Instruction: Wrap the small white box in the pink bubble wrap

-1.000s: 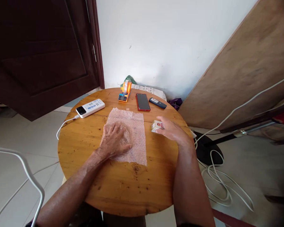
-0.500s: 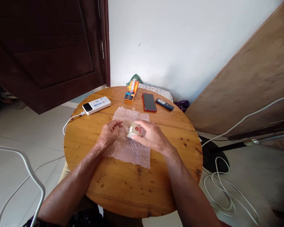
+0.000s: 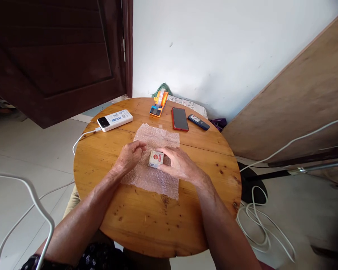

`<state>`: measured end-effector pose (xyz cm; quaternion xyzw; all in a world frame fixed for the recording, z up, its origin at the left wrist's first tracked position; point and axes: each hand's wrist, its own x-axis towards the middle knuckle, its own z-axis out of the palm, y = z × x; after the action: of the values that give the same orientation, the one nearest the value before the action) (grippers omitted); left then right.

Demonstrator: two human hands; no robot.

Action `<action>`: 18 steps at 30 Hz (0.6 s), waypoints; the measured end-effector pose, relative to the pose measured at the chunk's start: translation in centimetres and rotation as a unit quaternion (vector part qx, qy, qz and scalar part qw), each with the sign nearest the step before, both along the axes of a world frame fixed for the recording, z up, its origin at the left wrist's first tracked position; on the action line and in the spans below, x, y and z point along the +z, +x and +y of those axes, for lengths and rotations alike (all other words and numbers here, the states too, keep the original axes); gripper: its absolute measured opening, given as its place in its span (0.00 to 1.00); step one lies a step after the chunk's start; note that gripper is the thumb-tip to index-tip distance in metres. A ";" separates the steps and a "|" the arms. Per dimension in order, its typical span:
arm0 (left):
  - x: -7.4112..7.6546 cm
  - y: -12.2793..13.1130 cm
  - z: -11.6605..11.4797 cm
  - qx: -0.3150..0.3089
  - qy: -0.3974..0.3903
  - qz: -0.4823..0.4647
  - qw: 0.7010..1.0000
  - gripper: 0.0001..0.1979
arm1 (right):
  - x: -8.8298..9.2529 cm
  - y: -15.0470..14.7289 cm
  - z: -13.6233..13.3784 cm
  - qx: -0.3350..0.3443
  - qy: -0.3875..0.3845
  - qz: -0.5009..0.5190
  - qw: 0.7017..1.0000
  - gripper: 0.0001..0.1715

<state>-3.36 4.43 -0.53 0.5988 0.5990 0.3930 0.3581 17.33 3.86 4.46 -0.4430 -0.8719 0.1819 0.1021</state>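
Whitish and small, the box was on the bubble wrap, pinched by the right hand between thumb and fingers; left of this grip, the left hand was curled; whether its fingertips met, I could not tell; beyond the grip lay the phone.

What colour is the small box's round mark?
The round mark is red, clearest in the head view.
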 end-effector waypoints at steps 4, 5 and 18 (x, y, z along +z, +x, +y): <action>0.4 0.2 -0.3 -0.003 0.014 0.038 0.999 0.17 | -0.5 -0.4 0.0 -0.005 0.009 0.001 1.000 0.25; 0.4 0.3 -0.4 -0.003 0.017 0.044 0.999 0.17 | -0.5 -0.4 0.0 -0.007 0.004 0.001 1.000 0.26; 0.2 0.6 -0.6 0.003 0.026 0.058 0.998 0.16 | 5.0 1.4 -2.4 0.032 -0.041 0.161 0.985 0.13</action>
<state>-2.79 3.78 -0.33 0.6278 0.6102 0.3745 0.3054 18.70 1.41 9.44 -0.3834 -0.8495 0.2900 0.2173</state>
